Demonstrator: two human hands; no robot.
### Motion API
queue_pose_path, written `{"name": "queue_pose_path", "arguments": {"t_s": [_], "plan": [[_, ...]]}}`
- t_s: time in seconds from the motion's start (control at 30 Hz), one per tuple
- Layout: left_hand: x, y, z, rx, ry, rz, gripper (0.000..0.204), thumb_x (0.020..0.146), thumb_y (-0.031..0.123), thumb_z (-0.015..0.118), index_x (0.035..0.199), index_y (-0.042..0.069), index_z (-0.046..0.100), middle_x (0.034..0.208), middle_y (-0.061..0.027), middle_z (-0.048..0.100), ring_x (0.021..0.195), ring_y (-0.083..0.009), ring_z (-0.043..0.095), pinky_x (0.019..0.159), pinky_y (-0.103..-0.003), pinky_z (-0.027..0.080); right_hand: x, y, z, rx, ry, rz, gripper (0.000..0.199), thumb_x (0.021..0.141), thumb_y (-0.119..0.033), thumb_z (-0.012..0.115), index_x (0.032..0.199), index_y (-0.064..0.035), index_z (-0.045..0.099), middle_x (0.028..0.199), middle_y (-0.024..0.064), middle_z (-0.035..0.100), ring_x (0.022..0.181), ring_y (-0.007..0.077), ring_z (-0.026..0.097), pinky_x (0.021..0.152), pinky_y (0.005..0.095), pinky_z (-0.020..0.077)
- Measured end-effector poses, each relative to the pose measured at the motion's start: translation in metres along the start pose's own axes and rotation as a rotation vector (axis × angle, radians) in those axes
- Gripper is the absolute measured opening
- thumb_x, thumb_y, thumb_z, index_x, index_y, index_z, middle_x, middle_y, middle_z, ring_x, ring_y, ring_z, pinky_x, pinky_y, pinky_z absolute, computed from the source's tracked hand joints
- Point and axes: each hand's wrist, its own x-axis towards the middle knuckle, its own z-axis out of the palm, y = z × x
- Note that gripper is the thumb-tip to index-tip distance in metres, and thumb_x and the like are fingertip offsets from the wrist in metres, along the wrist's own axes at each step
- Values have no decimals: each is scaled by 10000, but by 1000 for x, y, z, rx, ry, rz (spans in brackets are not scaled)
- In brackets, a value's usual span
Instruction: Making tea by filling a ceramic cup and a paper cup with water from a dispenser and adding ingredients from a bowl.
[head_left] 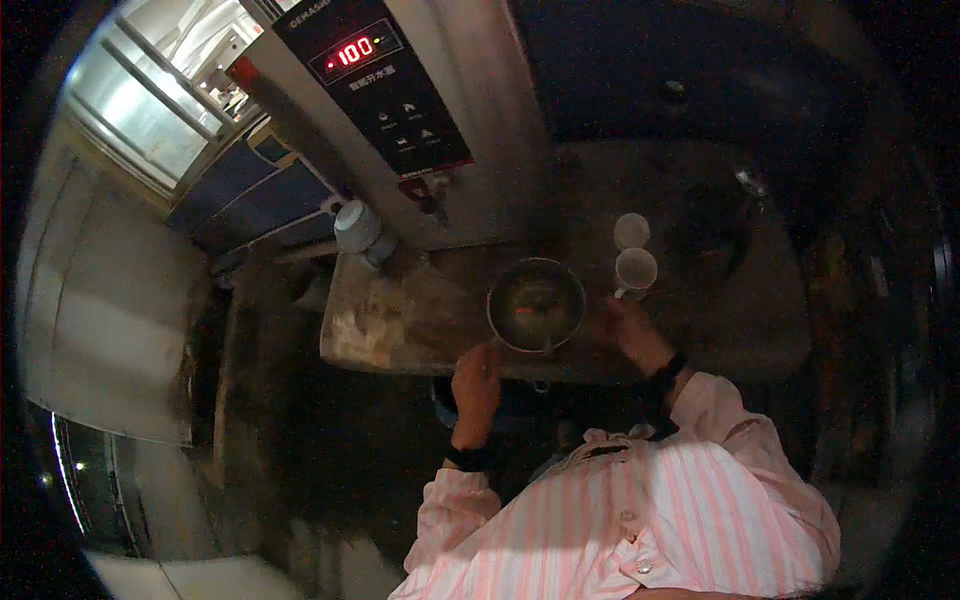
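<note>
Bowl [515,326], round and pale-rimmed, is standing on the table [370,325] near its front edge, and both hands are flanking it. The left hand [477,378] is hovering just beside the bowl's near-left rim with fingers looking partly curled; the gloom is hiding whether they are touching metal, so I cannot tell whether it is gripping. The right hand [632,332] is blurring to the right of the bowl, apart from its rim and close to the handle of the nearer white mug [636,267]; whether it is closing on anything, I cannot tell. The farther white mug [631,231] is standing behind that one, also to the right of and beyond the bowl. A water boiler [500,130] with a glowing red display is rising beyond the bowl, and a white container [355,228] is sitting beyond it to the left. The step in hand is apparently involving positioning or handling the bowl. Judging by the spacing, a two-handed hold would be calling for the right hand to come inward, with both hands keeping the rim level, since the dark interior is concealing any contents.
</note>
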Motion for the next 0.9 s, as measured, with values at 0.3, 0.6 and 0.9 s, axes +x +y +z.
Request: {"name": "queue_pose_path", "arguments": {"t_s": [0.3, 0.6, 0.9], "plan": [[115, -3, -74, -122, 152, 112, 207, 826, 97, 554, 1019, 25, 580, 935, -179, 596, 861, -340, 562, 745, -413, 455, -23, -38, 17, -30, 268, -40, 297, 902, -321, 512, 1088, -92, 549, 897, 6, 564, 774, 113, 545, 672, 256, 445], [226, 56, -111, 316, 294, 695, 377, 798, 50, 537, 1171, 48, 484, 1105, -144, 547, 1001, -355, 514, 828, -428, 453, -10, -110, 109, -509, -84, 2, 316, 907, -387, 492, 909, -81, 572, 741, -16, 546, 627, 84, 495, 552, 244, 423], [173, 81, -126, 245, 59, 420, 398, 769, 13, 495, 1165, 43, 487, 1173, -151, 520, 1030, -361, 519, 856, -415, 453, 47, -69, 174, -596, -250, 49, 343, 923, -380, 453, 833, -69, 566, 577, -8, 499, 452, 91, 458, 386, 250, 347]]}}
